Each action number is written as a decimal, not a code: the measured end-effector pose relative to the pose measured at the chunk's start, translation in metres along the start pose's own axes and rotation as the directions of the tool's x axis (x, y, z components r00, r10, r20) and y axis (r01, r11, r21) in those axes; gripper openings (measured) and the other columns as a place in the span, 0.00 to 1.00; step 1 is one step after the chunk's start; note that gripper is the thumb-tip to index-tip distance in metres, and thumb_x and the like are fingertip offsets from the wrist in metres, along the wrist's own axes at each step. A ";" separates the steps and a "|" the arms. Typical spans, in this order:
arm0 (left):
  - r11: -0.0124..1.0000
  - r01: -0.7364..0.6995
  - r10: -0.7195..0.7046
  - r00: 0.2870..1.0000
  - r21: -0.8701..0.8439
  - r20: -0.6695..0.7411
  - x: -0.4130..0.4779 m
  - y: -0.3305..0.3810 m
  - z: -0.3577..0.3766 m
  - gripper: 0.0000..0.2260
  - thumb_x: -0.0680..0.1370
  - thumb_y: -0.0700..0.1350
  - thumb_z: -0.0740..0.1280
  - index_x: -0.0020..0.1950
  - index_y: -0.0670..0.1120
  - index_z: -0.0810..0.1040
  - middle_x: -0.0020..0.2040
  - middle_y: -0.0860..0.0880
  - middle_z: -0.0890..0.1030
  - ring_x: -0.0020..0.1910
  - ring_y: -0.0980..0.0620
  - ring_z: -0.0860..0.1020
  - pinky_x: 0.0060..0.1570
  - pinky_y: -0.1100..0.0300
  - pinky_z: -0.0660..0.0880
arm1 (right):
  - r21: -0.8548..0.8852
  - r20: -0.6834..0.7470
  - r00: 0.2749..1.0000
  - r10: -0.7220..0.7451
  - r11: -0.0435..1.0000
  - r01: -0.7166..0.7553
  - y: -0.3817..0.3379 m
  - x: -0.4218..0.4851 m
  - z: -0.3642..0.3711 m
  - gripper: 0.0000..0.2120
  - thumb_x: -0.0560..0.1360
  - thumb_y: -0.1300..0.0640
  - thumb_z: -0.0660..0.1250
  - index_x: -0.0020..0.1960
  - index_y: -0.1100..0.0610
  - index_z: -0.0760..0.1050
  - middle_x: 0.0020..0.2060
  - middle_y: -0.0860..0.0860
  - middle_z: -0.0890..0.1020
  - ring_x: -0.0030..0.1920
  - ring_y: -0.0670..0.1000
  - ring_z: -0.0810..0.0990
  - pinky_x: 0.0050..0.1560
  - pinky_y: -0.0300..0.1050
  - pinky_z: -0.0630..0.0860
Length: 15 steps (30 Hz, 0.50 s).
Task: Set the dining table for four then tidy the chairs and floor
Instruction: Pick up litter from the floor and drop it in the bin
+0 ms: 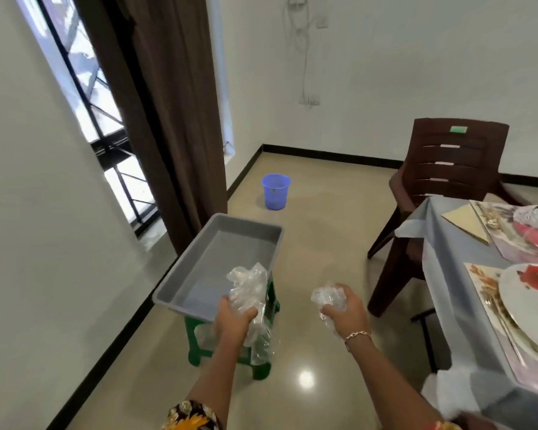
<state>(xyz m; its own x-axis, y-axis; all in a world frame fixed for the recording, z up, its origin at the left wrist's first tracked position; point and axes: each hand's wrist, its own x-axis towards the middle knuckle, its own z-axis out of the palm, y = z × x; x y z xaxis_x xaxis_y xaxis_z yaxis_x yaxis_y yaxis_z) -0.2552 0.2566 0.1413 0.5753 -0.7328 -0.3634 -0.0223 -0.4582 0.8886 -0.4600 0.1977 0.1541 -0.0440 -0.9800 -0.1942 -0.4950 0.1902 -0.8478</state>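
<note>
My left hand (233,319) grips a long bunch of crumpled clear plastic wrap (249,287) that rises above the fist and hangs below it, over the near corner of a grey tray (180,282). My right hand (345,308) holds a smaller wad of clear plastic (326,295), out over the floor. The dining table (441,243), under a pale blue cloth, fills the right edge; it carries placemats, a white plate (524,297) and a folded napkin (466,221). A small blue wastebasket (275,191) stands on the floor ahead.
The grey tray sits on a green plastic stool (261,364) near the left wall. A dark brown chair (448,172) stands at the table's far corner. A brown curtain (168,119) hangs beside the window. Shiny tiled floor lies between the stool and the table.
</note>
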 end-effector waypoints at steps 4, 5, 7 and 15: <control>0.999 0.006 -0.007 0.999 0.032 0.033 0.074 0.038 0.025 0.24 0.71 0.41 0.71 0.65 0.44 0.66 0.54 0.44 0.75 0.48 0.42 0.78 0.50 0.45 0.78 | -0.044 -0.035 0.999 0.022 0.999 -0.023 -0.026 0.074 0.002 0.25 0.64 0.60 0.72 0.59 0.47 0.72 0.52 0.52 0.74 0.44 0.54 0.75 0.45 0.46 0.74; 0.999 0.020 -0.021 0.999 0.033 0.027 0.092 0.048 0.033 0.25 0.72 0.41 0.71 0.65 0.44 0.66 0.56 0.42 0.76 0.49 0.41 0.78 0.51 0.45 0.78 | -0.049 -0.049 0.998 0.028 0.998 -0.031 -0.030 0.091 0.001 0.26 0.64 0.59 0.72 0.60 0.47 0.72 0.53 0.52 0.73 0.45 0.53 0.74 0.45 0.46 0.73; 0.999 0.051 -0.051 0.999 0.011 0.015 0.124 0.064 0.054 0.28 0.72 0.43 0.72 0.69 0.43 0.65 0.60 0.41 0.75 0.53 0.39 0.77 0.53 0.46 0.77 | -0.041 -0.051 0.998 0.041 0.998 -0.044 -0.035 0.124 -0.001 0.26 0.64 0.58 0.73 0.60 0.46 0.72 0.54 0.51 0.73 0.46 0.53 0.74 0.45 0.46 0.72; 0.993 0.082 -0.081 0.997 -0.084 0.011 0.253 0.125 0.170 0.24 0.69 0.43 0.74 0.61 0.42 0.69 0.53 0.43 0.77 0.52 0.40 0.77 0.54 0.46 0.76 | 0.020 -0.080 0.997 0.011 1.000 -0.009 -0.047 0.297 -0.019 0.25 0.62 0.55 0.74 0.56 0.44 0.72 0.50 0.53 0.73 0.50 0.55 0.76 0.50 0.52 0.76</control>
<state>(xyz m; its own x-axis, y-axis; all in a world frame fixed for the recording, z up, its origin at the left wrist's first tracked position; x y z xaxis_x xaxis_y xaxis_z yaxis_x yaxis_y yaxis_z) -0.2511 -0.0713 0.1125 0.5661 -0.6985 -0.4377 0.0941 -0.4727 0.8762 -0.4657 -0.1030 0.1459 -0.1183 -0.9794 -0.1635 -0.4767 0.2005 -0.8559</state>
